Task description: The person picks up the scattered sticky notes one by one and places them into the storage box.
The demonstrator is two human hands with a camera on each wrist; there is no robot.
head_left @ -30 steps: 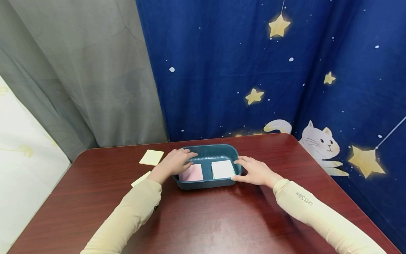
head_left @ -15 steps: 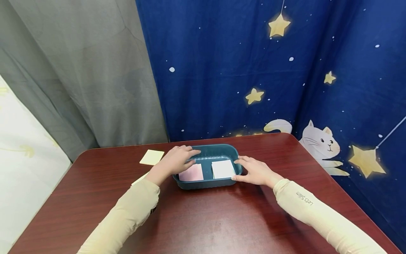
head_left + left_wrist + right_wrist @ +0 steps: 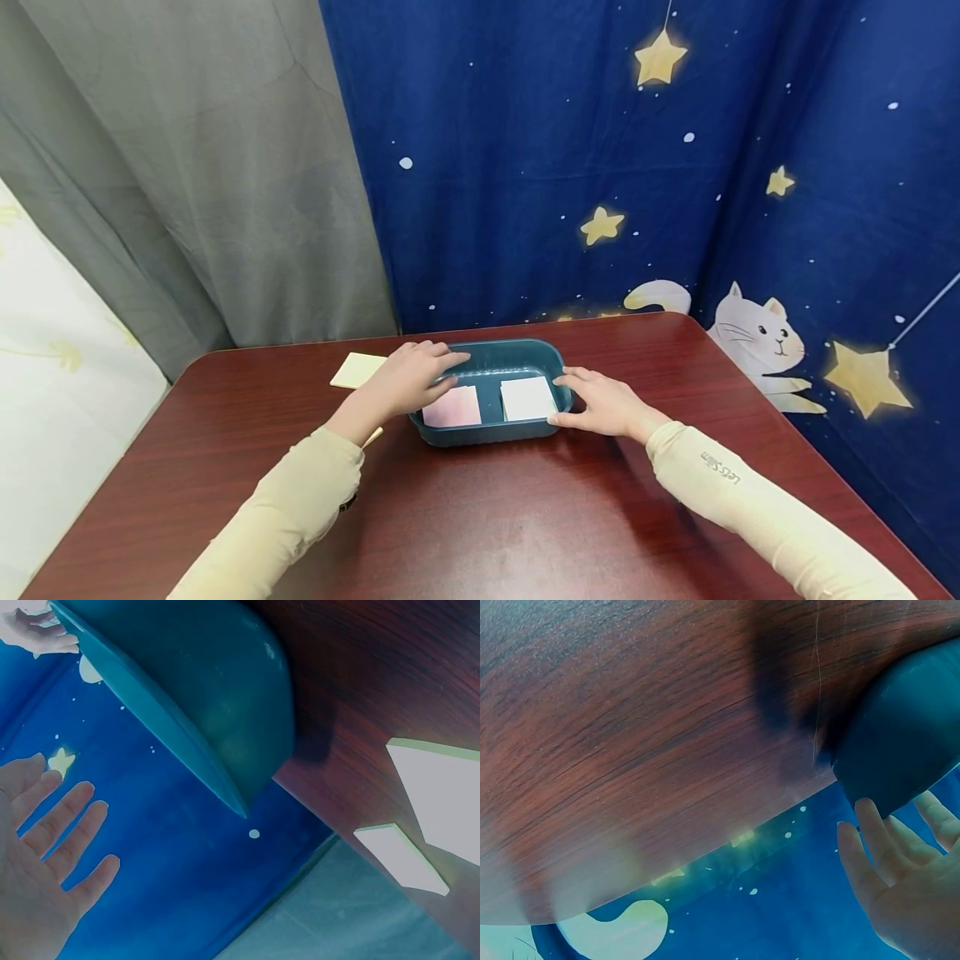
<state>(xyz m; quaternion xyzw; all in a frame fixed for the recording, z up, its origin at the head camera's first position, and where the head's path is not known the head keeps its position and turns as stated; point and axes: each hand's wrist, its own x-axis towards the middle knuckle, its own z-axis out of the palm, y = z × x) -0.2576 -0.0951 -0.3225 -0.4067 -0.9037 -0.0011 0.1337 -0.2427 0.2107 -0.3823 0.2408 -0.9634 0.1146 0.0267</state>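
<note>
A dark teal plastic bin (image 3: 487, 434) sits on the table, holding a pink sticky note pad (image 3: 452, 408) on the left and a white sticky note pad (image 3: 527, 398) on the right. Over the bin's left end my left hand (image 3: 408, 377) hovers, palm down; the left wrist view shows its fingers spread, with nothing in them. My right hand (image 3: 600, 403) rests against the bin's right end, fingers fairly straight and touching the wall and rim. Left of the bin lies a pale yellow pad (image 3: 356, 370). Another yellow pad (image 3: 372, 437) is mostly hidden under my left wrist.
The reddish-brown wooden table (image 3: 480, 525) has its far edge just behind the bin. A grey curtain (image 3: 225, 167) and a blue star-patterned curtain (image 3: 510, 167) hang beyond it.
My left forearm has shifted slightly left and now covers more of both yellow pads. My right hand and the bin have stayed put.
</note>
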